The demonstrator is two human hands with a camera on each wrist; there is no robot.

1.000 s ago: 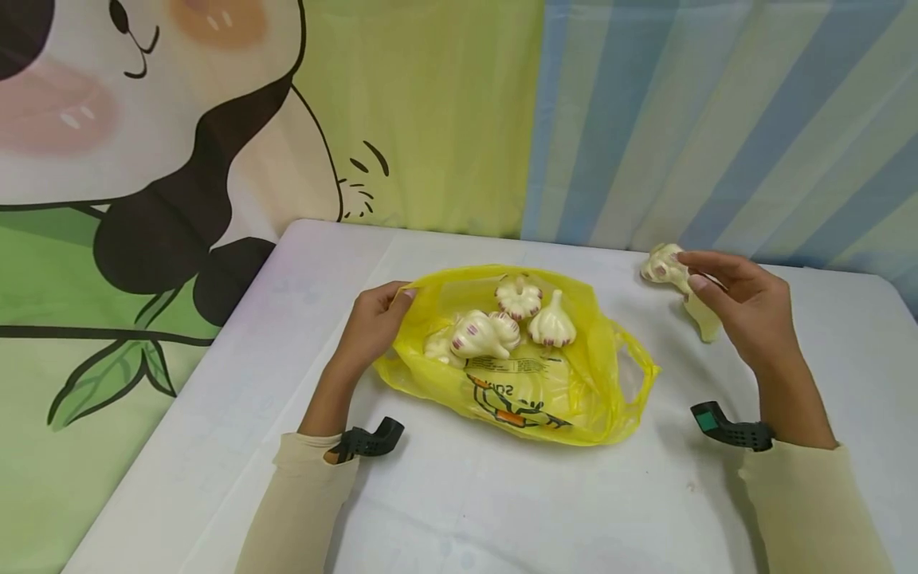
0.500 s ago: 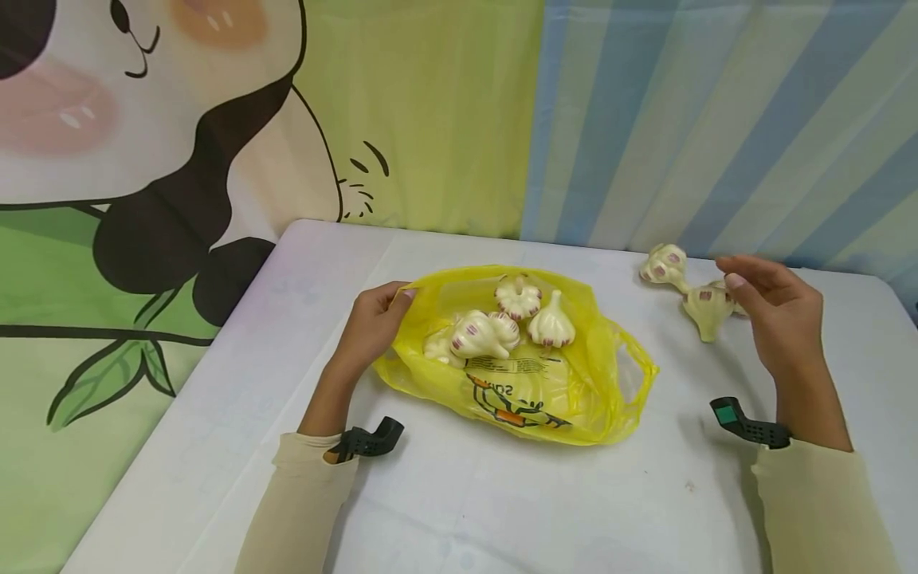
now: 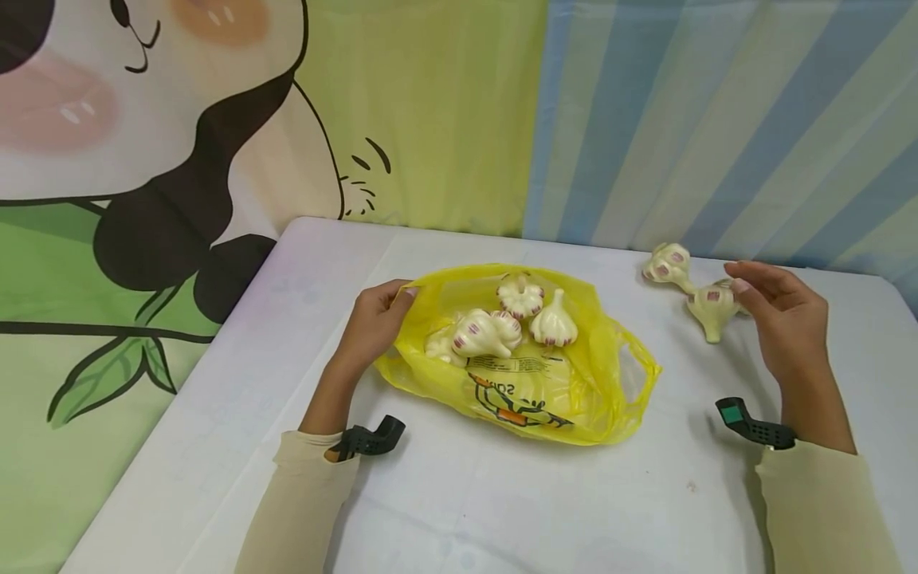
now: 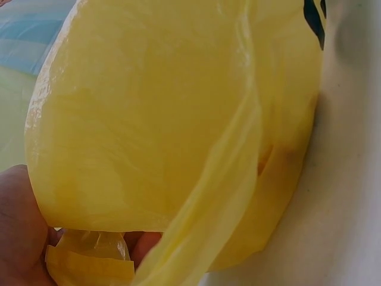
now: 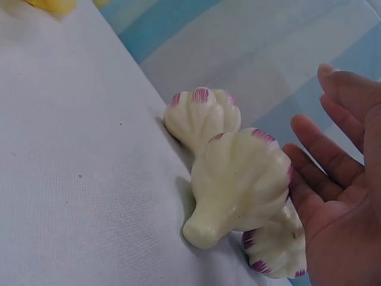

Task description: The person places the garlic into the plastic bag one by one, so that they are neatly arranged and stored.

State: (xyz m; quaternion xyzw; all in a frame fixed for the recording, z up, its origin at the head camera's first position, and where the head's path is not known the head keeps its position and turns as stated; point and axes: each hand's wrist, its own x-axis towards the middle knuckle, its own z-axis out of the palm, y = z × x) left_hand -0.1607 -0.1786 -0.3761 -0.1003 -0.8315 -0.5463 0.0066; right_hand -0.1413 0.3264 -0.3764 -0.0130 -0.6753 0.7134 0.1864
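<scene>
A yellow plastic bag (image 3: 606, 383) lies on the table with its mouth spread, and several garlic bulbs (image 3: 552, 320) with purple streaks show inside. My left hand (image 3: 374, 323) pinches the left rim of the bag between thumb and fingers. In the left wrist view the yellow film (image 4: 131, 131) covers most of the fingers. Three more garlic bulbs lie at the back right: one farthest back (image 3: 667, 265), one in the middle (image 5: 241, 176) and one (image 5: 277, 244) partly hidden behind the others. Right beside them is my right hand (image 3: 789, 319), its fingers loosely extended and holding nothing.
A white-covered table (image 3: 459, 494) carries everything, with its back edge close behind the loose bulbs. A printed curtain (image 3: 430, 119) with a panda and blue stripes hangs behind it. The bag's handle loop (image 3: 634, 371) extends to the right.
My right hand has drawn to the right from over the loose garlic bulbs, and the middle bulb shows more fully. My left hand keeps its hold on the bag's rim.
</scene>
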